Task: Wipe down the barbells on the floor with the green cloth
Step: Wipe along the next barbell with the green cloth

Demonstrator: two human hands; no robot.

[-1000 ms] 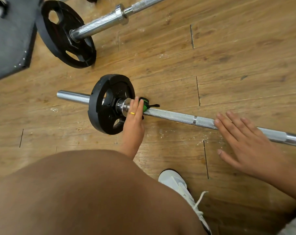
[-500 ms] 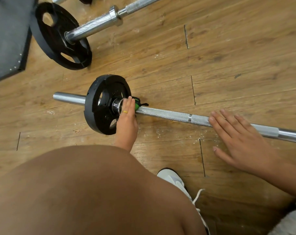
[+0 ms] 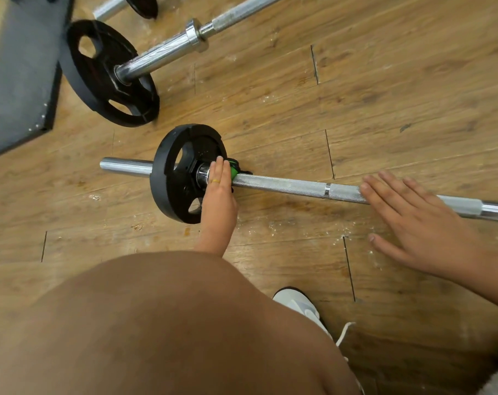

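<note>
A steel barbell (image 3: 285, 186) lies across the wooden floor with a black plate (image 3: 172, 178) on its left end. My left hand (image 3: 219, 195), a gold ring on one finger, holds the green cloth (image 3: 233, 171) wrapped over the bar right beside the plate's collar; only a small green edge shows past my fingers. My right hand (image 3: 419, 223) lies flat with fingers spread, its fingertips on the bar further right. A second barbell (image 3: 168, 54) with a larger black plate (image 3: 108, 72) lies behind.
A dark grey mat or platform (image 3: 16, 75) sits at the far left. My bare knee (image 3: 156, 323) fills the lower left, and a white shoe (image 3: 302, 307) stands near the bar. White dust is scattered on the floor (image 3: 384, 95) by the bar.
My left hand slid the cloth leftwards along the bar up against the plate's collar. My right hand kept its place on the bar.
</note>
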